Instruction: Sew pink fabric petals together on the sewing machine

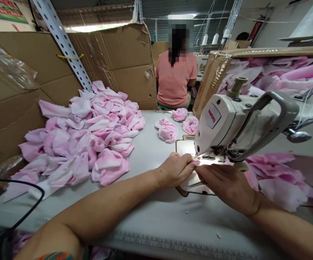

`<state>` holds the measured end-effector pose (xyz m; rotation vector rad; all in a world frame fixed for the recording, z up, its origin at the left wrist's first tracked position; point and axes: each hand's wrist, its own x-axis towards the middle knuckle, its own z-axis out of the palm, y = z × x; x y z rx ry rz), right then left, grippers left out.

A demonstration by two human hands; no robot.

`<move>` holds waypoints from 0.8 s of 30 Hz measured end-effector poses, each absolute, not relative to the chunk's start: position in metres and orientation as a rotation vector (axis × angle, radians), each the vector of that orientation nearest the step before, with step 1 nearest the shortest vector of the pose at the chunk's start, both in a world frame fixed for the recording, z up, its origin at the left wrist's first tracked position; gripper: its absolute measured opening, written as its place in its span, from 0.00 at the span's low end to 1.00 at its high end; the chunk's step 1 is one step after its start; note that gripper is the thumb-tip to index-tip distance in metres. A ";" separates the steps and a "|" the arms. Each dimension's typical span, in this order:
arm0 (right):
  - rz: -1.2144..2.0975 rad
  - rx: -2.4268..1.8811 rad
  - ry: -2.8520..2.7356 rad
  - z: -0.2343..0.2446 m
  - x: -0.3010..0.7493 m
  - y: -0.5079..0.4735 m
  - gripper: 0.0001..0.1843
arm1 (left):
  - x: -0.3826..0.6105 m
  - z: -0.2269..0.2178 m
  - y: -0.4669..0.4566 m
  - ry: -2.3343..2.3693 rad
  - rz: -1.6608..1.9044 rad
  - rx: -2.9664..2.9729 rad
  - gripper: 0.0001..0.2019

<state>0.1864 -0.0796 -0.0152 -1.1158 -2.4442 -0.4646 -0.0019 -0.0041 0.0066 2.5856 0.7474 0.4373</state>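
Note:
A white sewing machine [221, 115] stands on the right of the table, its lamp lighting the needle plate. Just left of the needle, my left hand [175, 169] pinches a small piece of pink fabric [196, 163]. My right hand [228, 184] reaches in from the right, fingers together against the same fabric, most of which the hands hide. Between its fingers and palm lies a thin metal tool [196, 185], perhaps scissors or snips. Beyond the needle plate sit gathered pink fabric rosettes [168, 130].
A large heap of pink fabric pieces [91, 133] covers the table's left side against cardboard [118, 57]. More pink fabric [278, 177] lies right of the machine, and a full cardboard box [213, 79] stands behind it. A person [175, 79] sits ahead, back turned.

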 end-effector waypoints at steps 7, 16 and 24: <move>-0.262 -1.262 -2.332 -0.009 0.184 -0.095 0.07 | -0.004 0.012 -0.007 0.771 0.354 2.555 0.12; 0.385 -1.760 -1.787 -0.001 0.194 -0.129 0.19 | -0.005 0.012 -0.007 0.760 0.311 2.486 0.13; 0.502 -1.839 -1.625 0.003 0.173 -0.127 0.18 | -0.005 0.012 -0.006 0.750 0.327 2.494 0.14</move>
